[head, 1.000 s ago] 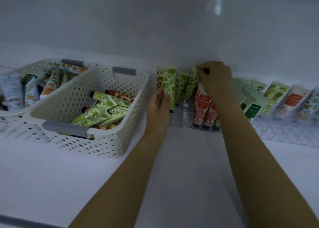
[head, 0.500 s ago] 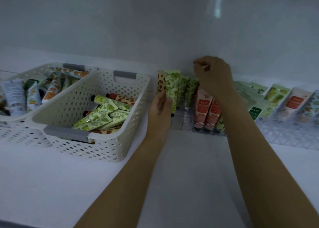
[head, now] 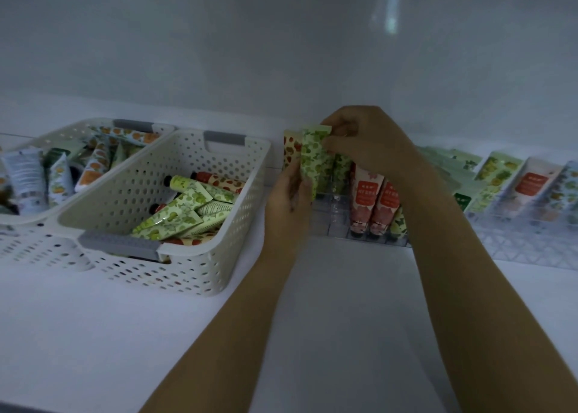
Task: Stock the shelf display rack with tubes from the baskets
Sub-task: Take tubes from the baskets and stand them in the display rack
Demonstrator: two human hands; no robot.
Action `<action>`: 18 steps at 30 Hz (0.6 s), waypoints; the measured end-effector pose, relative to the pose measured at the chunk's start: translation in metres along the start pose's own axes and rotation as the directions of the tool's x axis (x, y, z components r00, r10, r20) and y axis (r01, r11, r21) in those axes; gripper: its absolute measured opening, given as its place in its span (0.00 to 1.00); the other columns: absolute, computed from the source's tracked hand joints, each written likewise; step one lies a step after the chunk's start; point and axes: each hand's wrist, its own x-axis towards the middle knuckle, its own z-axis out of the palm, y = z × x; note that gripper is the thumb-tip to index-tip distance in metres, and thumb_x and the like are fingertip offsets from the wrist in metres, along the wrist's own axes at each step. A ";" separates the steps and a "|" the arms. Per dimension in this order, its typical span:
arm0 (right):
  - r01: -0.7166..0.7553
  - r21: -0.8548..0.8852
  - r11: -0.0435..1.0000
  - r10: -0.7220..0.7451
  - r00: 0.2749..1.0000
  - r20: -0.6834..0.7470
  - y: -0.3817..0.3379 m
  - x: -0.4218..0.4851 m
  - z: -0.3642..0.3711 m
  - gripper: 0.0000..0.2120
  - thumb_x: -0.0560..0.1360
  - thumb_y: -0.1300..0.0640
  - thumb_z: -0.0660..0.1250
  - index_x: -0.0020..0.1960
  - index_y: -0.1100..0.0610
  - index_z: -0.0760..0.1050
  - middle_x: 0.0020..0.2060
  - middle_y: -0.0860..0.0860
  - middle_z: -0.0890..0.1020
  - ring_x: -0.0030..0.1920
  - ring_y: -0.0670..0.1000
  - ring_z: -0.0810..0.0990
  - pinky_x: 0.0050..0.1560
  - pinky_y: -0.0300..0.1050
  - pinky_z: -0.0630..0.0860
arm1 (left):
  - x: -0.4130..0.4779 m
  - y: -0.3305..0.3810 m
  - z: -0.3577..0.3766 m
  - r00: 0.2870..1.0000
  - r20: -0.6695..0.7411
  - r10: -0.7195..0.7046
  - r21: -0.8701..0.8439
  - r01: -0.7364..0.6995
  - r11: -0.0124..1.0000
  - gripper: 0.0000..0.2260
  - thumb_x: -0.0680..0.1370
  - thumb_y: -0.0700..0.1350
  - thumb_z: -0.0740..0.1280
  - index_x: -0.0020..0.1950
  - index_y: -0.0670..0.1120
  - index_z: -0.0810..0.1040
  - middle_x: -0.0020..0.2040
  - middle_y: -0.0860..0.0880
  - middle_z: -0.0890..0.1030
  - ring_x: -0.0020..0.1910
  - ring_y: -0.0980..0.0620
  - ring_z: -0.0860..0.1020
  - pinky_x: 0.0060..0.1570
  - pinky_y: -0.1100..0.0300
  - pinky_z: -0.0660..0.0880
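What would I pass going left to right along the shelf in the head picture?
White holey plastic basket of mixed tubes → second white holey basket with grey handles → left hand → green leaf-patterned tube → right hand → white tube with orange-red label.

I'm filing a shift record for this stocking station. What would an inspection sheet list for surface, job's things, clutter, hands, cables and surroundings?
Surface: white shelf, dimly lit.
Job's things: green-patterned tube held upright at the left end of the clear display rack, with a red-patterned tube against it; pink tubes stand in the rack; near basket and far basket hold loose tubes.
Clutter: nothing seen.
Hands: left hand grips the green-patterned tube low; right hand pinches its top edge.
Cables: nothing seen.
Surroundings: plain white wall; row of tubes leaning further right.
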 end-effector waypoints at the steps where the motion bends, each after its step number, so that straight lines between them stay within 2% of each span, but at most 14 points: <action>1: -0.020 -0.003 1.000 0.020 0.999 -0.037 0.002 0.000 0.000 0.08 0.73 0.61 0.67 0.53 0.56 0.77 0.41 0.47 0.77 0.42 0.44 0.75 0.38 0.24 0.68 | 0.000 -0.005 -0.001 0.997 0.003 0.075 0.137 -0.075 0.988 0.16 0.80 0.40 0.58 0.68 0.40 0.68 0.63 0.46 0.75 0.61 0.56 0.73 0.62 0.64 0.70; 3: -0.063 -0.037 0.997 0.057 0.989 -0.135 0.006 0.001 -0.001 0.09 0.73 0.61 0.66 0.53 0.57 0.77 0.41 0.48 0.77 0.43 0.45 0.75 0.33 0.22 0.67 | -0.002 -0.020 -0.002 0.979 0.032 0.200 0.465 -0.191 0.864 0.17 0.77 0.39 0.60 0.65 0.38 0.71 0.58 0.41 0.78 0.57 0.46 0.76 0.57 0.58 0.71; 4: -0.086 -0.067 0.994 0.073 0.981 -0.180 0.008 0.001 -0.002 0.10 0.73 0.62 0.65 0.53 0.57 0.77 0.42 0.49 0.76 0.44 0.45 0.74 0.35 0.25 0.69 | -0.004 -0.027 -0.002 0.973 0.055 0.225 0.601 -0.212 0.770 0.17 0.74 0.39 0.61 0.62 0.36 0.74 0.54 0.38 0.79 0.53 0.42 0.77 0.53 0.55 0.72; 6: -0.133 -0.106 0.985 0.104 0.965 -0.241 0.013 0.002 -0.001 0.11 0.73 0.62 0.65 0.54 0.57 0.77 0.43 0.49 0.76 0.46 0.47 0.75 0.44 0.34 0.71 | -0.009 -0.033 0.000 0.970 0.108 0.220 0.752 -0.224 0.620 0.18 0.73 0.44 0.58 0.56 0.36 0.78 0.52 0.38 0.80 0.51 0.39 0.79 0.50 0.44 0.74; 7: -0.151 -0.108 0.983 0.119 0.960 -0.254 0.015 0.002 -0.001 0.11 0.73 0.62 0.64 0.54 0.57 0.77 0.43 0.49 0.76 0.46 0.47 0.75 0.45 0.37 0.71 | -0.009 -0.033 0.001 0.970 0.133 0.203 0.774 -0.229 0.590 0.19 0.72 0.45 0.56 0.55 0.37 0.79 0.53 0.39 0.81 0.52 0.40 0.79 0.48 0.41 0.74; 12: -0.174 -0.145 0.974 0.141 0.966 -0.215 0.022 0.004 0.003 0.09 0.73 0.61 0.65 0.53 0.58 0.78 0.45 0.52 0.79 0.47 0.49 0.76 0.45 0.38 0.70 | -0.005 -0.036 -0.001 0.968 0.202 0.147 0.762 -0.250 0.597 0.21 0.72 0.47 0.54 0.54 0.36 0.79 0.54 0.38 0.80 0.52 0.39 0.79 0.48 0.40 0.76; 15: -0.185 -0.190 0.964 0.146 0.969 -0.201 0.025 0.005 0.009 0.09 0.73 0.60 0.65 0.53 0.58 0.78 0.50 0.55 0.81 0.52 0.54 0.78 0.53 0.45 0.74 | -0.004 -0.035 -0.001 0.965 0.229 0.124 0.743 -0.256 0.618 0.21 0.72 0.46 0.54 0.53 0.36 0.79 0.54 0.37 0.80 0.52 0.38 0.79 0.48 0.40 0.76; 18: -0.191 -0.306 0.933 0.148 0.976 -0.159 0.030 0.006 0.016 0.10 0.73 0.59 0.65 0.54 0.56 0.77 0.53 0.54 0.80 0.56 0.56 0.76 0.61 0.50 0.70 | -0.004 -0.034 -0.002 0.962 0.233 0.145 0.739 -0.272 0.617 0.19 0.72 0.46 0.55 0.51 0.36 0.80 0.53 0.38 0.80 0.50 0.39 0.79 0.47 0.44 0.76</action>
